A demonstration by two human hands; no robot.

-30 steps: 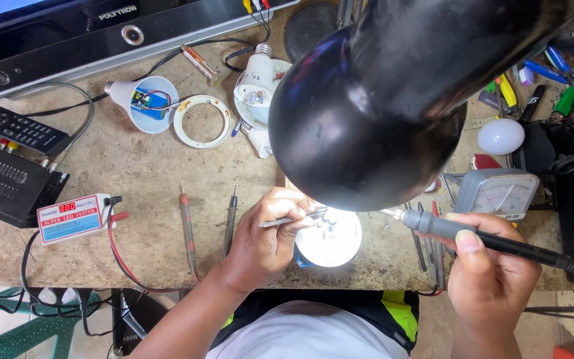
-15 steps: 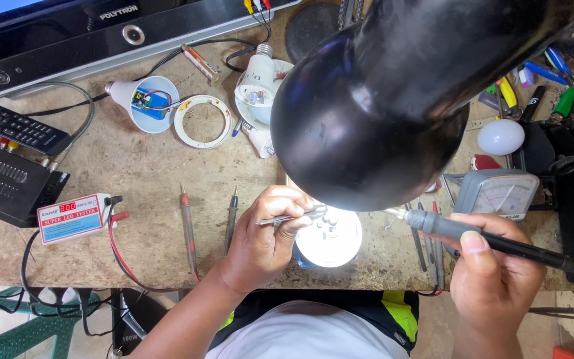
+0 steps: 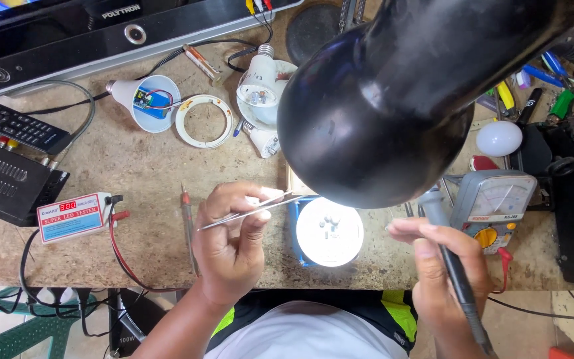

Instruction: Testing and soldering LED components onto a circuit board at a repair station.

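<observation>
My left hand grips metal tweezers, their tips pointing right toward a round white LED board lit brightly by the lamp. My right hand holds a grey and black soldering iron upright at the board's right side, tip up near the lamp's rim. The board lies on a blue holder at the bench's front edge. A large black lamp shade hangs over the board and hides its far side.
Opened bulb housings, a white ring and bulb parts lie at the back. A small tester with red digits, a remote and a black box sit left. An analogue multimeter and tools crowd the right.
My right hand has swung the soldering iron from lying across toward the board to standing upright beside it. The tweezers have drawn back slightly to the left of the board.
</observation>
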